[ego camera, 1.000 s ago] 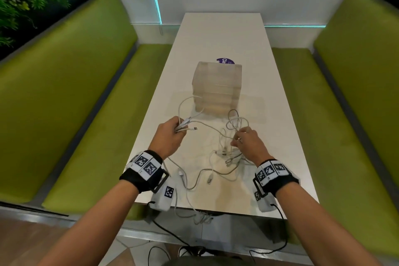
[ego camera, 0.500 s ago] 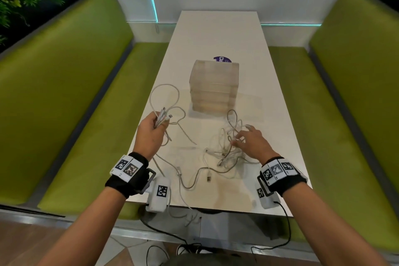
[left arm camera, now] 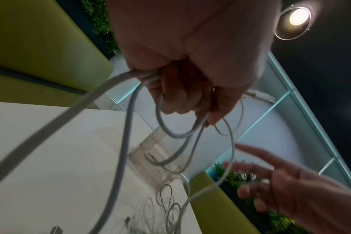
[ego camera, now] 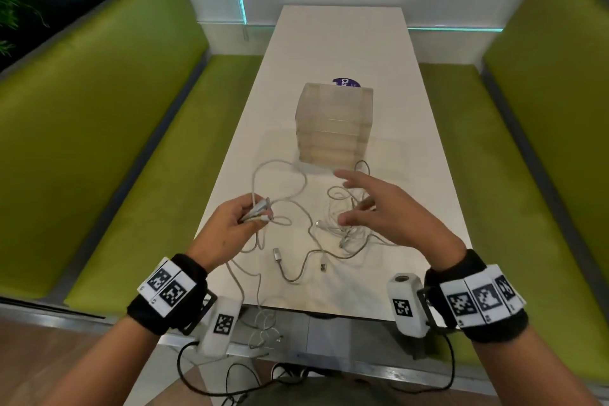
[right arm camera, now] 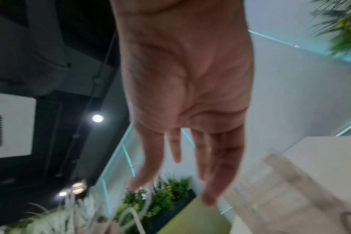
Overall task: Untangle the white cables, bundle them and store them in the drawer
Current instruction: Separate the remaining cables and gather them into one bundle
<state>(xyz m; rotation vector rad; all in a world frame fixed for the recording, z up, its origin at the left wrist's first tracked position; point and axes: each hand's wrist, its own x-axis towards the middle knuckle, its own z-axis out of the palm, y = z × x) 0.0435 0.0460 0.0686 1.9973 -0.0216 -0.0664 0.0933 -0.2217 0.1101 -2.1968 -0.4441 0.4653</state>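
Observation:
Several white cables [ego camera: 342, 234] lie tangled on the white table [ego camera: 333, 43], in front of a translucent drawer unit [ego camera: 334, 127]. My left hand [ego camera: 227, 224] grips a folded bunch of cable ends [ego camera: 258, 208] near the table's left edge; loops of that cable [left arm camera: 174, 134] hang from its curled fingers [left arm camera: 180, 98]. My right hand [ego camera: 375, 208] hovers over the tangle with fingers spread and straight, holding nothing; the right wrist view shows its bare palm [right arm camera: 186, 82]. One cable [ego camera: 260, 313] trails over the near table edge. The unit's drawers look closed.
Green padded benches [ego camera: 99, 148] [ego camera: 527, 158] run along both sides of the narrow table. A purple round sticker [ego camera: 346, 82] lies behind the drawer unit. Black wires [ego camera: 230, 386] hang below the near table edge.
My right hand has let go of the tangle, lifted and spread its fingers above it. The left hand drew its bunch of cable leftward, then back a little toward the middle.

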